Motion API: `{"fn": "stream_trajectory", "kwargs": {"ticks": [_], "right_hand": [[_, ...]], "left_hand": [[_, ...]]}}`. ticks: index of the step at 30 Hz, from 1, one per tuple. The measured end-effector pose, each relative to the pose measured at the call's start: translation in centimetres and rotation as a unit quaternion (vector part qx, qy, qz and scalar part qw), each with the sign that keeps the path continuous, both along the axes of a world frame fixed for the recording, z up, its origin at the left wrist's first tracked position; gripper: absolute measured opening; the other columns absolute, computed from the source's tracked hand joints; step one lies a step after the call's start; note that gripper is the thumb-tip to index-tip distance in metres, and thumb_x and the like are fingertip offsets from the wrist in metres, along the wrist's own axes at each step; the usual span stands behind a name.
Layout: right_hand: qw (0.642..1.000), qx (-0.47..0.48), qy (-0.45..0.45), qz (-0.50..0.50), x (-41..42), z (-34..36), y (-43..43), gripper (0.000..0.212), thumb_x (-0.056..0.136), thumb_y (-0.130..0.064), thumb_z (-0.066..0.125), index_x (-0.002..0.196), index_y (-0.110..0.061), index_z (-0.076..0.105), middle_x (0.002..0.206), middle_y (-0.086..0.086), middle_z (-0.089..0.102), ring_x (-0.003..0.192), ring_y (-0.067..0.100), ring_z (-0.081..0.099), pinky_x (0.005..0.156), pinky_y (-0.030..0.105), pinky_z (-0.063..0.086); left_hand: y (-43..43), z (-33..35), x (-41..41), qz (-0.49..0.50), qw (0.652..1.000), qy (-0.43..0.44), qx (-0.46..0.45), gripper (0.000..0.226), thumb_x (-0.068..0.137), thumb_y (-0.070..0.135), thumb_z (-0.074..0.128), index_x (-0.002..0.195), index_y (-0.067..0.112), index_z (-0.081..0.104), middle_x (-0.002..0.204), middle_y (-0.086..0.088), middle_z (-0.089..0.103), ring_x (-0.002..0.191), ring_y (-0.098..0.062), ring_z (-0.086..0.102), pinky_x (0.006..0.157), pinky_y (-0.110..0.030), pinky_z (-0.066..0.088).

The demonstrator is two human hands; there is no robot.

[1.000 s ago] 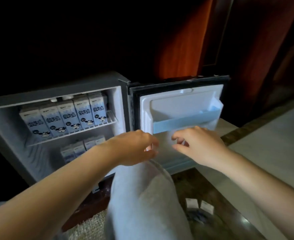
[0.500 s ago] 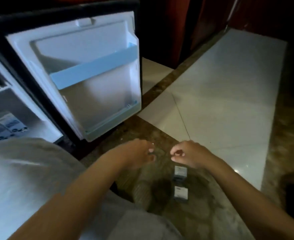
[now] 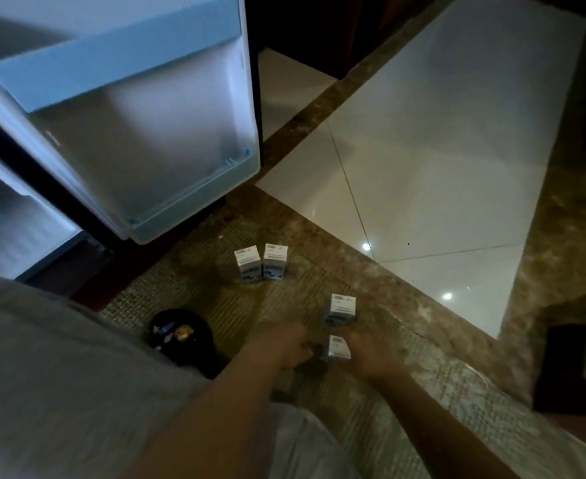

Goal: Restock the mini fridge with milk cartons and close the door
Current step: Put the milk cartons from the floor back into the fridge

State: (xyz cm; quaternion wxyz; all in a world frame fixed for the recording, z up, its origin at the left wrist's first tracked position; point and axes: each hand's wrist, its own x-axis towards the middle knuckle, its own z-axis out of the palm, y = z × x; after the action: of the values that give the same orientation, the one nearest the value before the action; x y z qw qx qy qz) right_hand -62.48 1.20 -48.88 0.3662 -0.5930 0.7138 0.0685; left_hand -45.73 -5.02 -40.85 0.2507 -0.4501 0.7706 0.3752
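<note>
Carton (image 3: pixel 336 347) stands upright on the floor, long axis vertical, the farthest of four from the door (image 3: pixel 146 150). Three other cartons (image 3: pixel 275 261) stand closer to the door. The carton sits between both hands. Right hand (image 3: pixel 365 352) is against its side, left hand (image 3: pixel 284 344) just apart. Fingers look curled, but blur hides any grasp. The right hand is nearer and is the likely picker.
</note>
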Motion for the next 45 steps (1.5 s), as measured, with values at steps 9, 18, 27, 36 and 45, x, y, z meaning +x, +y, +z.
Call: {"fn": "stream_trajectory", "kwargs": {"ticks": [9, 18, 27, 36, 45], "right_hand": [[1.0, -0.023, -0.016, -0.006, 0.9, -2.4, -0.7, 0.048, 0.091, -0.033, 0.056, 0.134, -0.011, 0.048, 0.135, 0.012, 0.05, 0.122, 0.028, 0.048, 0.1, 0.034, 0.039], [0.993, -0.08, -0.087, 0.0, 2.7, -2.7, -0.6, 0.044, 0.084, -0.029, 0.061, 0.127, -0.021, 0.057, 0.116, 0.005, 0.064, 0.104, 0.022, 0.061, 0.085, 0.031, 0.046], [0.995, -0.102, -0.02, -0.001, 0.6, -1.2, -1.4, 0.036, 0.091, -0.024, 0.058, 0.126, -0.016, 0.058, 0.129, 0.009, 0.059, 0.114, 0.028, 0.058, 0.088, 0.034, 0.046], [0.98, -0.155, 0.118, -0.029, -0.6, -2.1, -4.6, 0.05, 0.085, -0.024, 0.064, 0.132, -0.012, 0.05, 0.131, 0.012, 0.053, 0.117, 0.034, 0.048, 0.088, 0.041, 0.044], [0.994, -0.071, 0.083, 0.001, 0.2, 0.5, -6.9, 0.052, 0.089, -0.046, 0.055, 0.131, -0.017, 0.047, 0.122, 0.008, 0.058, 0.111, 0.026, 0.057, 0.094, 0.04, 0.046]], "left_hand": [[1.0, -3.2, -0.8, 0.038, 0.999, 0.01, -0.007, 0.051, 0.089, 0.024, 0.058, 0.137, 0.019, 0.043, 0.136, -0.008, 0.05, 0.122, -0.026, 0.048, 0.104, -0.036, 0.037], [-1.0, -5.2, -1.5, 0.001, 0.999, -0.048, 0.01, 0.054, 0.095, 0.027, 0.049, 0.144, 0.013, 0.031, 0.147, -0.01, 0.037, 0.132, -0.028, 0.04, 0.106, -0.037, 0.033], [-0.1, -8.0, -0.8, -0.048, 0.992, -0.007, -0.113, 0.037, 0.093, 0.026, 0.048, 0.128, 0.015, 0.047, 0.122, -0.011, 0.059, 0.109, -0.03, 0.058, 0.088, -0.033, 0.046], [-0.9, -7.7, -2.0, -0.118, 0.985, 0.013, -0.129, 0.039, 0.09, 0.027, 0.057, 0.127, 0.02, 0.051, 0.123, -0.004, 0.061, 0.109, -0.024, 0.061, 0.082, -0.032, 0.047], [-3.1, -3.8, 1.8, 0.01, 0.997, 0.006, -0.08, 0.042, 0.095, 0.025, 0.049, 0.135, 0.016, 0.042, 0.135, -0.008, 0.048, 0.12, -0.025, 0.05, 0.096, -0.035, 0.041]]}}
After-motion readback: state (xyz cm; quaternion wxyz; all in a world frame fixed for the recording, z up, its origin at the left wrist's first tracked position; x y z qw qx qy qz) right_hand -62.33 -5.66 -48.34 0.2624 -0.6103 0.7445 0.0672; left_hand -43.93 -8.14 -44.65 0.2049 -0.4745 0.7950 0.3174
